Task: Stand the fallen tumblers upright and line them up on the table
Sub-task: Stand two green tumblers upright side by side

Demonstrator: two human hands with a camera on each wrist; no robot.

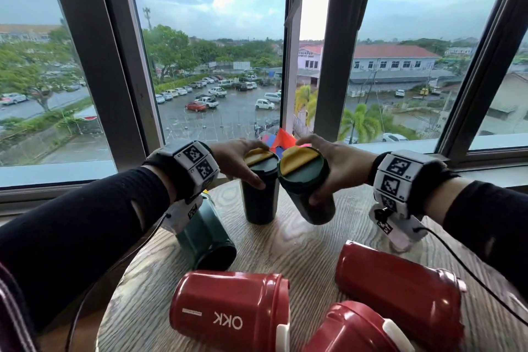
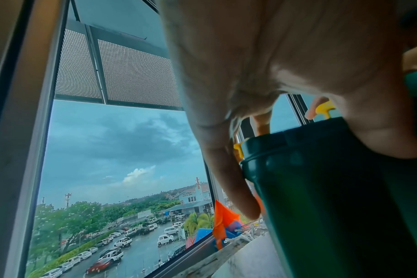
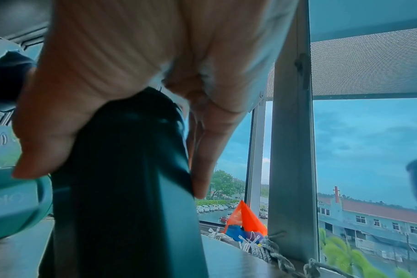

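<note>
Two dark green tumblers with yellow lid flaps are at the far side of the round wooden table (image 1: 300,248). My left hand (image 1: 237,160) grips the top of the upright one (image 1: 260,203), also seen close up as a dark green tumbler (image 2: 321,188). My right hand (image 1: 328,166) grips the second dark green tumbler (image 1: 311,197), which leans toward me; its dark body (image 3: 122,178) fills the right wrist view. A teal-green tumbler (image 1: 205,237) lies on its side under my left wrist. Three red tumblers lie fallen near me: one at the front (image 1: 228,308), one at the right (image 1: 400,286), one at the bottom edge (image 1: 357,331).
The window sill (image 1: 400,146) and window frames (image 1: 337,51) run right behind the table. Orange and blue flags (image 1: 281,140) sit on the sill behind the green tumblers. Cables hang from both wrist cameras over the table.
</note>
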